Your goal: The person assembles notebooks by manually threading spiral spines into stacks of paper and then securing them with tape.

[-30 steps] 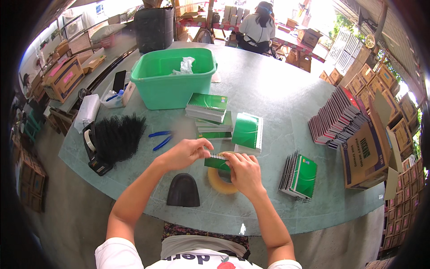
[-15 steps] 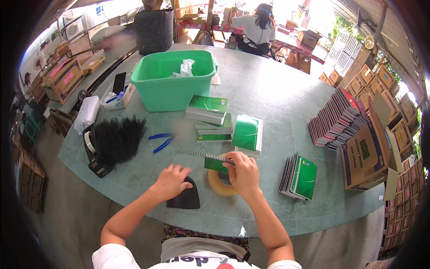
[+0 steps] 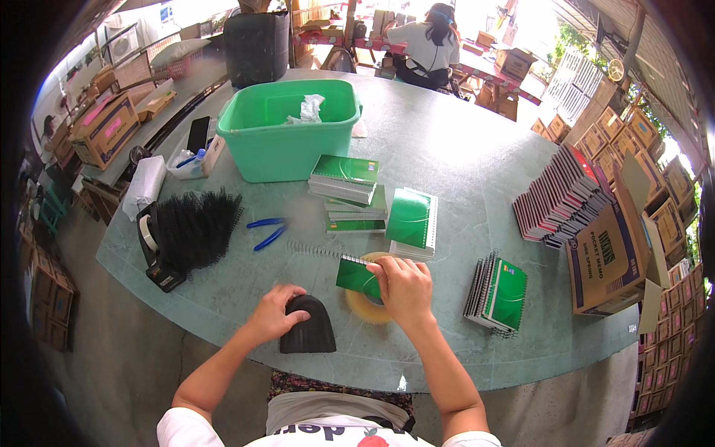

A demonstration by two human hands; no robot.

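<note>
Left hand [image 3: 274,316] now grips black pad [image 3: 308,328]; right hand [image 3: 406,287] pinches green notebook [image 3: 359,275] on table [image 3: 462,164].

An open brown cardboard box with green print on its side [image 3: 607,257] stood at the right edge of the table, just beside the leaning row of notebooks. Many stacked brown cardboard cartons [image 3: 633,130] were behind it on the right. On the far left there was a brown cardboard box with a pink label on top [image 3: 104,130].

A green tub [image 3: 287,141] sits beyond stacked green notebooks [image 3: 346,179]. Blue pliers [image 3: 264,231] lie beside black coils [image 3: 195,227]. Red notebooks [image 3: 562,197] lean against a carton [image 3: 607,253].
</note>
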